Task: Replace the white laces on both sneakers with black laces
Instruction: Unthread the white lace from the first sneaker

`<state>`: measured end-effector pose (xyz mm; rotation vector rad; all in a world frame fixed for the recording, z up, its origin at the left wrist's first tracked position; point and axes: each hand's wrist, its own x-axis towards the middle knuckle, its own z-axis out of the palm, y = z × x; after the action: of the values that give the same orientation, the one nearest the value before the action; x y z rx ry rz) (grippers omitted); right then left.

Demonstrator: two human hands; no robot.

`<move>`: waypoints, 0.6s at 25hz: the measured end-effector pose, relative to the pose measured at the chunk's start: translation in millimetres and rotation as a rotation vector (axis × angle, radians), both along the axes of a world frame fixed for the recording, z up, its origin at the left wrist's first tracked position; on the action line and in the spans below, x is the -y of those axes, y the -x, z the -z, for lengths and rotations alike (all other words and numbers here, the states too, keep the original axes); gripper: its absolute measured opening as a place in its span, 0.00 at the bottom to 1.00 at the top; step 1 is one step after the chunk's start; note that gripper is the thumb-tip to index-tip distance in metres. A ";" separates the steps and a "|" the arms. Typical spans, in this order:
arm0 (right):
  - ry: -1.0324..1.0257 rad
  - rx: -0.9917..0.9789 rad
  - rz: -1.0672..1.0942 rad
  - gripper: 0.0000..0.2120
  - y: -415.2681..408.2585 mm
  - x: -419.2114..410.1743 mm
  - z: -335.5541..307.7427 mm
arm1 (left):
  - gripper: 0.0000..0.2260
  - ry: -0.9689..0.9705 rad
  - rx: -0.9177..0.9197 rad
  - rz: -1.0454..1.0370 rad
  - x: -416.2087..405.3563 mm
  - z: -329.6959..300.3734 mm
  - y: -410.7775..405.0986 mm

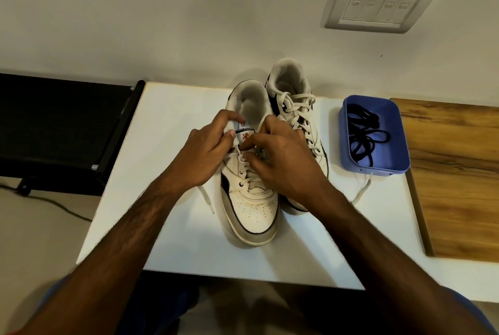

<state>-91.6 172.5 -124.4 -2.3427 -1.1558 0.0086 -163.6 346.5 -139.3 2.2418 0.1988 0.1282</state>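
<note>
Both hands work the near sneaker: left hand pinches tongue back for access, right hand fingers pinch white lace to unthread; black laces wait in blue tray w/in reach on bench.

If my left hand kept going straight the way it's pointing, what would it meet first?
The left hand already grips the near sneaker's tongue. Straight on, it would probably press into the right hand working the white lace.

My right hand hides the near sneaker's upper eyelets. I can't read its tongue label.
</note>
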 end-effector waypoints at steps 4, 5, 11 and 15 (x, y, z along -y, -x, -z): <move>-0.033 -0.029 0.005 0.08 -0.2 1.4 -5.2 | 0.12 0.003 -0.001 -0.007 2.0 -2.4 0.0; -0.086 -0.120 0.016 0.10 -4.2 5.5 -8.9 | 0.12 0.001 0.001 -0.008 1.9 -2.5 -0.1; -0.204 -0.233 0.095 0.13 -16.0 22.4 -16.2 | 0.11 0.003 0.002 0.003 1.8 -1.6 -0.1; -0.078 -0.049 0.057 0.11 1.1 3.9 -5.2 | 0.13 0.036 -0.012 -0.018 1.4 0.2 -0.4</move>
<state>-92.7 168.5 -119.2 -2.2928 -1.0464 0.0006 -163.2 345.2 -139.5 2.2062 0.2258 0.1201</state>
